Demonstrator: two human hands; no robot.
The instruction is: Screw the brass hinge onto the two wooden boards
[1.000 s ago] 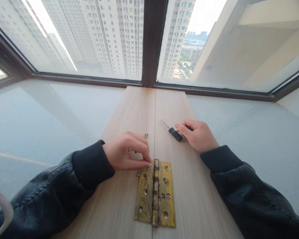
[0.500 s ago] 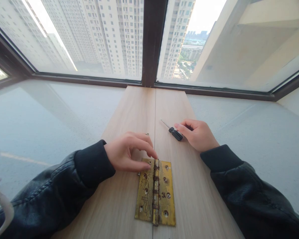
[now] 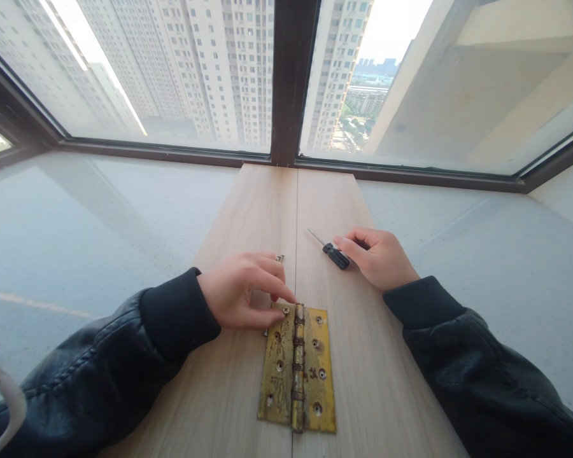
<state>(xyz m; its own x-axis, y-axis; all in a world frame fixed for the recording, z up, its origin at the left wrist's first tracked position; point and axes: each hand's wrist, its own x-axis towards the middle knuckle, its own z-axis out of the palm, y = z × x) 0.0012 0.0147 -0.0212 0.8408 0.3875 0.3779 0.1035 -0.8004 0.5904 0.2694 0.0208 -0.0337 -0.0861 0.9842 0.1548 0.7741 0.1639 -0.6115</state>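
A worn brass hinge (image 3: 277,381) lies opened flat on a wooden board. My left hand (image 3: 246,289) rests at its far end, fingers apart; the thumb tip is beside a cross-head screw (image 3: 286,310) in the top left hole and the index finger touches the end of the hinge barrel. A small screwdriver (image 3: 336,256) with a black handle lies on the board, its tip pointing away to the left. My right hand (image 3: 375,256) is loosely curled beside it, the thumb against the handle's edge without wrapping round it.
Loose screws (image 3: 280,258) lie beyond my left hand, and another bit of metal shows at the hinge's left edge. The board (image 3: 248,210) has a seam down its middle. A dark window frame (image 3: 286,83) stands behind. A white curved object (image 3: 9,404) is at lower left.
My left index finger has shifted slightly left, and its thumb has drawn back a little, showing more of the screw. My right hand and the screwdriver stay put.
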